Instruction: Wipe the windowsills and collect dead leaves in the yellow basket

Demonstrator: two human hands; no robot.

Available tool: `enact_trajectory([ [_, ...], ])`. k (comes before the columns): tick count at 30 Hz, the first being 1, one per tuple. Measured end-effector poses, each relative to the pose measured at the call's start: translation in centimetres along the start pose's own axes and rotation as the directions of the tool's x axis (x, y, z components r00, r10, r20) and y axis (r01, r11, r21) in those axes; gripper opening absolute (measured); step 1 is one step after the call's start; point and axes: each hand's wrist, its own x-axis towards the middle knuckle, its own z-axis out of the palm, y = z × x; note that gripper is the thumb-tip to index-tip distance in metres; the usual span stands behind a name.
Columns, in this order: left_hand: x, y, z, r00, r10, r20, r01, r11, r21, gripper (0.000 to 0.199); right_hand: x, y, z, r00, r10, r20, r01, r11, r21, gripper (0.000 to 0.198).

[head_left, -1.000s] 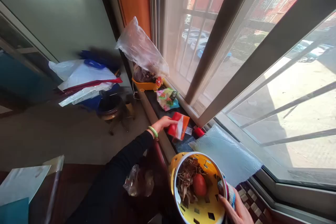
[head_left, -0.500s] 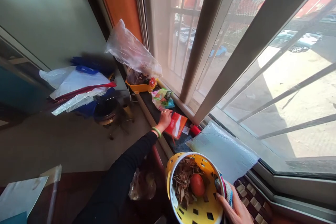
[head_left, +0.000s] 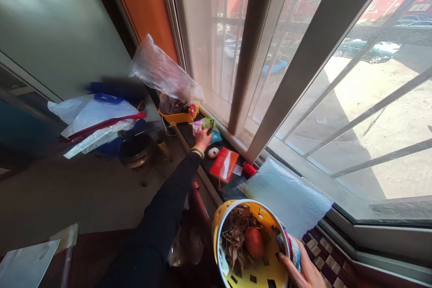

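My left hand (head_left: 203, 138), a green bangle at its wrist, reaches to the windowsill. Its fingers close over the near edge of a colourful plastic bag (head_left: 216, 134). My right hand (head_left: 303, 266) grips the rim of a yellow basket (head_left: 218, 220) with a white edge, with a patterned cloth (head_left: 294, 252) between palm and rim. Inside the basket lie dry leaves (head_left: 236, 238) and a reddish round thing (head_left: 254, 243). Close to my left hand are a small white round object (head_left: 213, 153) and a red-orange booklet (head_left: 224, 165).
Past the bag stands a yellow planter (head_left: 177, 116), with a clear plastic sheet (head_left: 165, 69) above it. A red spool-like object (head_left: 249, 169) and a silvery foam sheet (head_left: 286, 193) lie along the window. Plastic bags (head_left: 101, 117) rest over a dark stool at left.
My left hand has moved from the booklet's edge to the plastic bag, uncovering the white round object. My right hand still holds the basket. The view has shifted slightly.
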Motion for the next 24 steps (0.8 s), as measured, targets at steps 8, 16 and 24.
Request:
enact_trajectory([
  [8, -8.6, 4.0, -4.9, 0.968, 0.242, -0.066, -0.251, 0.933, -0.259, 0.029, -0.9, -2.8, 0.3, 1.0, 0.006, -0.03, -0.007, 0.999, -0.04, 0.064],
  [16, -23.9, 9.9, -9.6, 0.187, 0.863, 0.47, -0.926, 0.314, -0.209, 0.024, -0.9, -3.4, 0.4, 1.0, -0.002, -0.024, -0.001, 0.996, -0.085, 0.06],
  [24, -26.8, 8.7, -6.2, 0.178, 0.711, 0.68, -0.973, 0.23, 0.014, 0.048, -0.7, -4.5, 0.8, 0.997, -0.047, -0.055, 0.042, 0.995, -0.091, 0.06],
])
